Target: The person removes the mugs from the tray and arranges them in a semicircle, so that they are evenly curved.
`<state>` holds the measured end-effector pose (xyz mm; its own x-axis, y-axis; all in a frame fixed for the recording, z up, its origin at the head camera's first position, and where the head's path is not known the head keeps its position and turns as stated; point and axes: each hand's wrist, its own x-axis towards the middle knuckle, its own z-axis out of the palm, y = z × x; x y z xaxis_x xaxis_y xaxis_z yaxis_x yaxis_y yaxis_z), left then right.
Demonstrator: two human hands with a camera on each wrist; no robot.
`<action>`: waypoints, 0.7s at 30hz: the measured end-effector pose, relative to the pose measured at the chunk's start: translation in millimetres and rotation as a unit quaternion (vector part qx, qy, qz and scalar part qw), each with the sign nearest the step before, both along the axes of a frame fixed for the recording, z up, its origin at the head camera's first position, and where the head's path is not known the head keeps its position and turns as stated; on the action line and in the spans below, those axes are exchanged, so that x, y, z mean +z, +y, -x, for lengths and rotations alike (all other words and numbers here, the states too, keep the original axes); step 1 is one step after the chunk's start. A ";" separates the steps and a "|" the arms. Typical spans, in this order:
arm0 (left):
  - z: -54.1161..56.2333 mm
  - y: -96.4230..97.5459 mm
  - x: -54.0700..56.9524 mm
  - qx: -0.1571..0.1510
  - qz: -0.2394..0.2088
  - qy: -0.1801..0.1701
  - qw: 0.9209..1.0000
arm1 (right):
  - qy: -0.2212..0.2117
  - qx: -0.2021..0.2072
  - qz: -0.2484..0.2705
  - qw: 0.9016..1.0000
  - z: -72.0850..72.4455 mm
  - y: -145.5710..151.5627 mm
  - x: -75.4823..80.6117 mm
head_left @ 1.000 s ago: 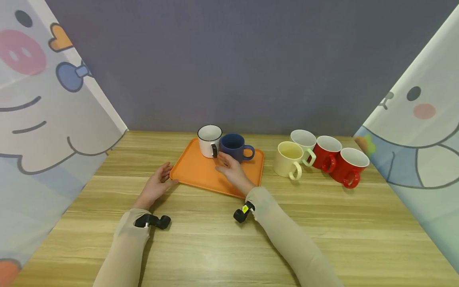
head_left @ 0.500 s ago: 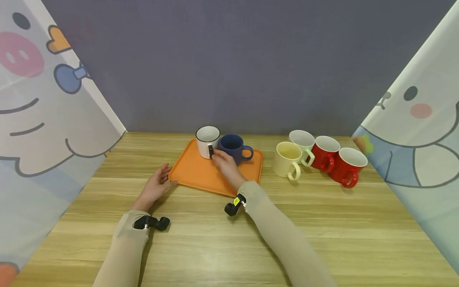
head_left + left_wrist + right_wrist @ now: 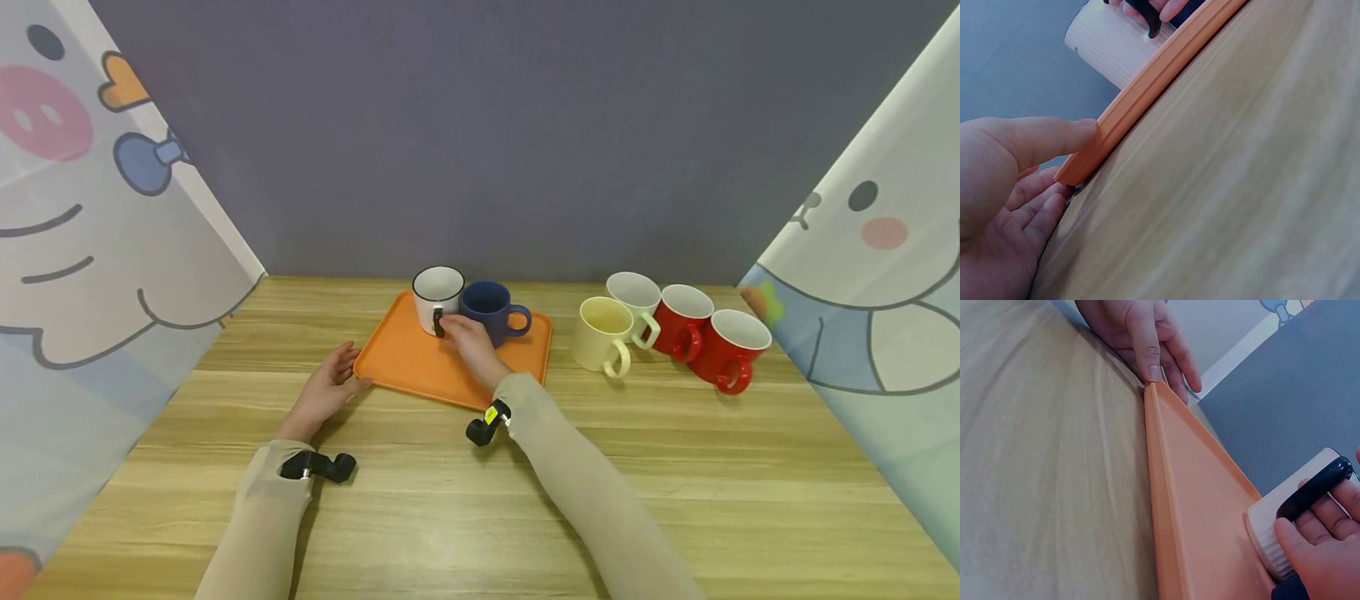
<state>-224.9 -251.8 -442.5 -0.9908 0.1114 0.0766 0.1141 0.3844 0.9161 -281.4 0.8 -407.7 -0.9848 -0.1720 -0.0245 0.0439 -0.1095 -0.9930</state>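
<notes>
A white mug [image 3: 431, 313] with a dark rim and black handle stands near the back of the orange tray [image 3: 401, 362]. My right hand [image 3: 471, 343] holds this mug by its handle; in the right wrist view several fingers pass behind the black handle [image 3: 1316, 486], with the thumb low against the ribbed side. Right beside it on the tray is a dark blue mug [image 3: 491, 310], its handle to the right and its front partly behind my right hand. My left hand [image 3: 326, 390] grips the tray's near left corner, thumb on the front edge and fingers round the side.
Right of the tray, several mugs stand close together on the wooden table [image 3: 420, 508]: a yellow mug [image 3: 596, 340], a pale green mug [image 3: 626, 292] and two red ones, the right red mug [image 3: 716, 354] outermost. A grey wall [image 3: 480, 142] rises behind the table.
My right hand has moved left from in front of the blue mug onto the white mug's handle. The white mug has turned slightly and shifted a little nearer. My left hand stays at the tray corner.
</notes>
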 end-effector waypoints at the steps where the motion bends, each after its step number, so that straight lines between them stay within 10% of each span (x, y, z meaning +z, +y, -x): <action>1: 0.0 0.1 0.1 0.000 0.000 0.000 1.000 | 0.002 -0.001 -0.001 1.000 0.1 -0.1 0.0; 21: 0.8 -0.3 -1.4 0.001 -0.001 -0.003 1.000 | 0.003 0.029 0.029 0.999 -3.7 4.6 -1.5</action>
<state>-225.8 -252.1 -443.9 -0.9914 0.1098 0.0718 0.1088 0.3827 0.9174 -277.7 5.4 -409.2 -0.9731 -0.2302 -0.0069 0.0461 -0.1653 -0.9852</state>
